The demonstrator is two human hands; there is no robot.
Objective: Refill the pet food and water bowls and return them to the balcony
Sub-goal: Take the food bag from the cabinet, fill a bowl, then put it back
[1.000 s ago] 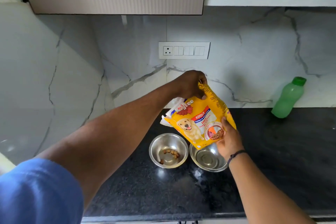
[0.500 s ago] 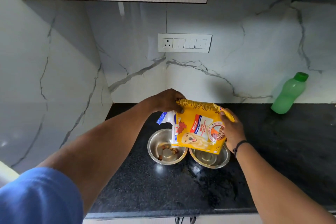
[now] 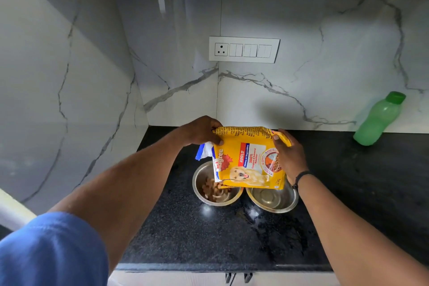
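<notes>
**Dog food bag tipped over the left steel bowl**

Both hands hold a yellow dog food bag [image 3: 249,160] sideways above two steel bowls on the black granite counter [image 3: 209,234]; the left hand [image 3: 199,131] grips the bag's upper left corner, fingers curled over the edge, and the right hand [image 3: 289,153] grips its right end, thumb on the printed front; the bag's white and blue mouth points down and left, just over the left bowl [image 3: 216,187]; brown kibble lies in that bowl, some of it blurred under the bag's opening; the right bowl [image 3: 272,198] sits touching or just beside the left one, and I cannot tell whether it holds anything; a green bottle [image 3: 377,119] stands well apart to the right, against the marble wall [image 3: 325,65]; a white switch panel [image 3: 243,50] is set in the wall above the bowls; a blue sleeve [image 3: 51,251] fills the lower left corner.
</notes>
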